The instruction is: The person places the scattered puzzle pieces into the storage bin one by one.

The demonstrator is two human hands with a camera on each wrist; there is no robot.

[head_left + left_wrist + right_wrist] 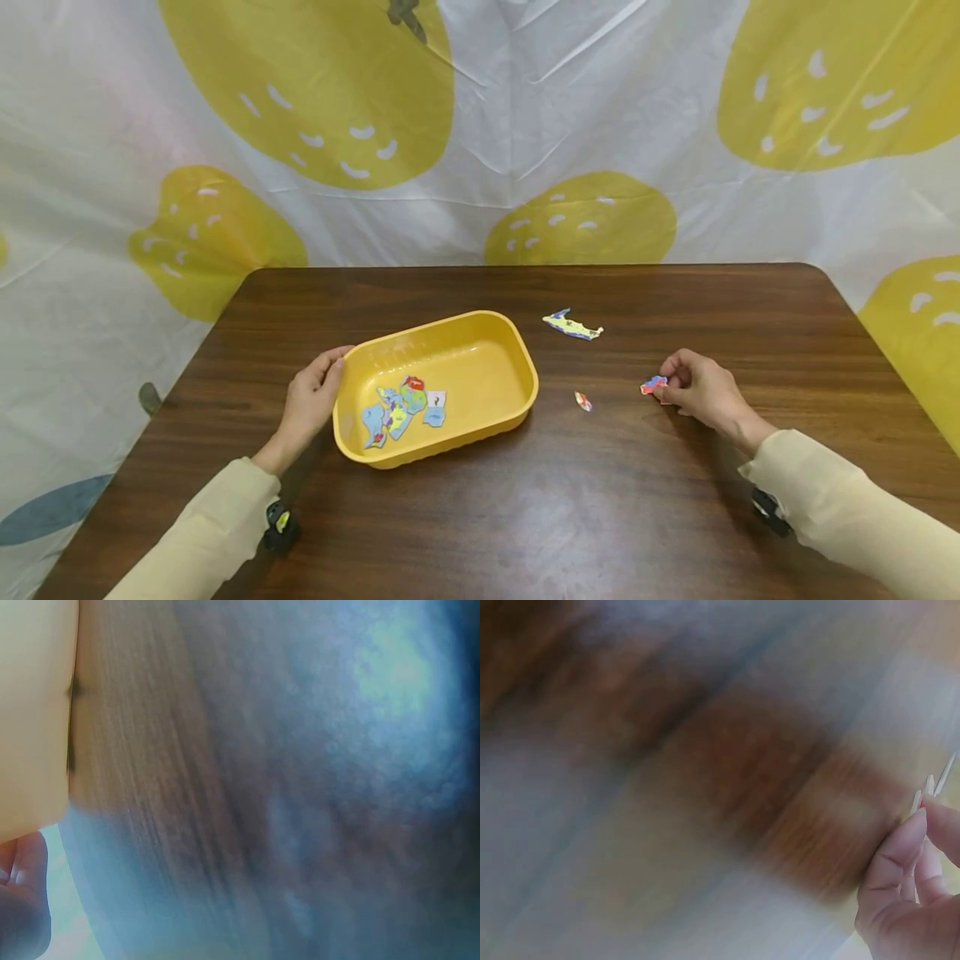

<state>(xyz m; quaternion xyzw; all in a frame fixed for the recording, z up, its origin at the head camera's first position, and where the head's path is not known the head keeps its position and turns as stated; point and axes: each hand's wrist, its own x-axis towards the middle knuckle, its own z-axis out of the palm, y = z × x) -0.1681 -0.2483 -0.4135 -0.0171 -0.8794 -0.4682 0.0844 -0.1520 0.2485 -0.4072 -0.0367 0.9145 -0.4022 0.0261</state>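
Observation:
My left hand [311,398] grips the left rim of a yellow plastic tray [487,383], thumb at the rim. In the left wrist view, part of that hand [26,896] shows below the tray's outer wall [34,712]. Several colourful flat map puzzle pieces [397,417] lie in the tray's left half. To the right of the tray, my right hand [697,387] pinches red and blue puzzle pieces [654,384] between thumb and fingers. From the right wrist view, thin pale edges [928,785] stick out past the fingertips.
A long yellow and blue puzzle piece [573,325] lies on the brown wooden table [585,517] behind and right of the tray. A small red and white piece [582,402] lies between the tray and my right hand. A lemon-print curtain [487,125] hangs behind the table.

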